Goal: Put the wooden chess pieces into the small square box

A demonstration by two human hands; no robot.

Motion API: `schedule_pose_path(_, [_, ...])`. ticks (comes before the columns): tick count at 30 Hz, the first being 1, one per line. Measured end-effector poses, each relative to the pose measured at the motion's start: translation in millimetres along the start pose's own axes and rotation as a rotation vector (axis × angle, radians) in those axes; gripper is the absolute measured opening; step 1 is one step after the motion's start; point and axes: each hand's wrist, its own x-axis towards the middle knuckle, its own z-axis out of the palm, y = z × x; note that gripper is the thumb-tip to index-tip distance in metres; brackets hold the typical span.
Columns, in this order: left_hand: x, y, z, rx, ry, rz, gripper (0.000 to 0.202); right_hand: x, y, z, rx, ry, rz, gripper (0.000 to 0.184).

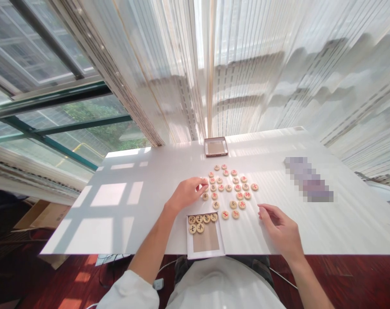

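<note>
Round wooden Chinese chess pieces (229,188) with red or black characters lie loosely spread on the white table. At their left edge is my left hand (188,191), its fingertips closed on a chess piece (206,188) that they partly cover. An open shallow box (205,240) stands at the near table edge, below my left hand. Inside it, several black-character pieces (199,219) form a full top row and part of a second row. My right hand (280,229) rests on the table to the right of the spread, fingers curled, with nothing visible in them.
A second shallow tray, perhaps the box lid (216,147), lies at the back of the white table (343,231). A blurred-out object (309,180) lies to the right. Curtains (246,64) hang behind the table, and a window (69,120) is at the left.
</note>
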Motion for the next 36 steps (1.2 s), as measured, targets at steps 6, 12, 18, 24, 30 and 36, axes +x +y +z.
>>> schedule_pose_path(6, [14.8, 11.9, 5.9, -0.046, -0.027, 0.054, 0.019, -0.3, 1.1, 0.8, 0.004, 0.0, 0.0, 0.028])
schedule_pose_path(12, [38.8, 19.6, -2.0, -0.173, -0.036, 0.045, 0.022, -0.6, 0.5, 1.6, 0.026, -0.001, -0.006, 0.027])
schedule_pose_path(18, [41.2, 10.5, -7.8, -0.452, 0.005, -0.045, 0.044, 0.1, -0.3, 1.7, 0.033, 0.003, -0.014, 0.029])
schedule_pose_path(24, [14.8, -15.0, 3.6, -0.29, 0.033, -0.076, 0.029, 0.7, 0.7, 2.2, 0.022, -0.007, -0.034, 0.027])
schedule_pose_path(30, [-0.1, -24.3, 19.5, -0.15, 0.071, -0.103, 0.017, 0.9, 1.5, 2.1, 0.01, 0.001, -0.047, 0.028])
schedule_pose_path(36, [-2.1, -24.1, 34.4, -0.058, 0.143, -0.189, 0.016, 1.7, 2.1, 2.0, -0.007, 0.006, -0.057, 0.028])
